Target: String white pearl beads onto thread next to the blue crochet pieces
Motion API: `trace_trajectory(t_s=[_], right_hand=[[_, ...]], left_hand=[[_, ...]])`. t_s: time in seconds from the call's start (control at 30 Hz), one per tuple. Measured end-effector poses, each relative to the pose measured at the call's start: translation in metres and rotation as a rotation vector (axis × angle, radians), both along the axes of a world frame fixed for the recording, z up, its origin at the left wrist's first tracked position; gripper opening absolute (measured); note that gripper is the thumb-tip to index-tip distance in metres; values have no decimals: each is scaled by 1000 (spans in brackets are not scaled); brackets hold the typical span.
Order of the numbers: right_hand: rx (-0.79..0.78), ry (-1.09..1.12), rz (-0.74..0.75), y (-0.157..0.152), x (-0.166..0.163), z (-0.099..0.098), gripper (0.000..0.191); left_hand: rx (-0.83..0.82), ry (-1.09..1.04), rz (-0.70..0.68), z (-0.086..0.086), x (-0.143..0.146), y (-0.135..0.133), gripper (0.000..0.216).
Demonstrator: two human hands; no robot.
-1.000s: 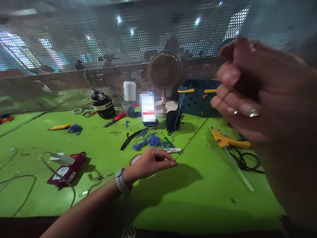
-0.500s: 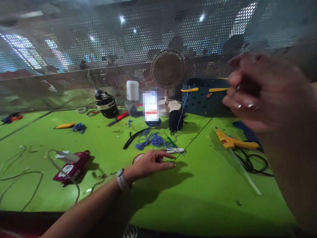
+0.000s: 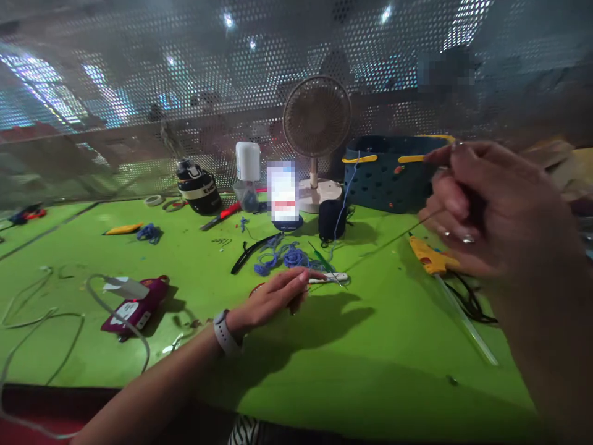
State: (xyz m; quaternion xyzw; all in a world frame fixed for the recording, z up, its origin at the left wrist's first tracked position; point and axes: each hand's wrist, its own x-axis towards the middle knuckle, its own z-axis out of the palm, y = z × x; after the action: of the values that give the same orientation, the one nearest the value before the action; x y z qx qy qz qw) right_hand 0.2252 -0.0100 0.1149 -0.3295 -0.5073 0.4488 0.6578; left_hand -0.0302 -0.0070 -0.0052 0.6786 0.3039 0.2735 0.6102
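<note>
My left hand (image 3: 273,295) rests low on the green table (image 3: 380,371), fingers stretched out and apart, its tips next to a white-handled tool (image 3: 330,278) and a pile of blue yarn (image 3: 282,258). It wears a white watch (image 3: 223,332). My right hand (image 3: 491,210) is raised close to the camera at the right, fingers pinched on a thin wire (image 3: 428,216) that sticks out to the left. A dark ball of yarn (image 3: 330,220) stands behind the pile, a blue strand rising from it.
A small fan (image 3: 316,123), a white bottle (image 3: 248,167), a dark jar (image 3: 198,188) and a navy perforated basket (image 3: 384,176) line the back. A yellow glue gun (image 3: 428,254) with black cable lies right. A magenta pouch (image 3: 136,306) and loose cords lie left. Perforated metal wall behind.
My left hand let go its pinch on the wire and opened, drawing back a little to the left. My right hand dropped lower, still pinching the wire.
</note>
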Motion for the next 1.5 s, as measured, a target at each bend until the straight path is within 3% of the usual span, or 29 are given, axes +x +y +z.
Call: trace_trajectory(t_s=[0.13,0.37,0.53,0.67,0.87,0.97,1.1,1.17,1.3,1.5], right_hand=[[-68,-30,55,3,1,-12,13],[-144,48,-35,1,3,-9,24],[-113,61,-56,1,11,-11,25],[-150,-15,22,4,14,-29,15],[-338,-182,181,6,3,-59,7],[-391,-272,251,7,-9,-69,9],[-444,-342,373,7,-22,-78,13],[-471,-362,402,6,-27,-81,16],[-493,-395,478,4,-31,-93,21],[-522,-462,554,4,-34,-112,28]], left_hand=[[34,11,-15,8,4,-2,45],[87,33,-6,8,2,-3,45],[169,185,-24,9,-4,-7,44],[205,313,-18,9,-6,-11,46],[362,504,-84,14,-15,-26,38],[390,510,39,28,-28,-27,41],[600,582,384,51,-49,-11,32],[637,678,334,56,-57,-1,22],[564,857,62,45,-61,10,16],[600,789,108,14,-60,9,14]])
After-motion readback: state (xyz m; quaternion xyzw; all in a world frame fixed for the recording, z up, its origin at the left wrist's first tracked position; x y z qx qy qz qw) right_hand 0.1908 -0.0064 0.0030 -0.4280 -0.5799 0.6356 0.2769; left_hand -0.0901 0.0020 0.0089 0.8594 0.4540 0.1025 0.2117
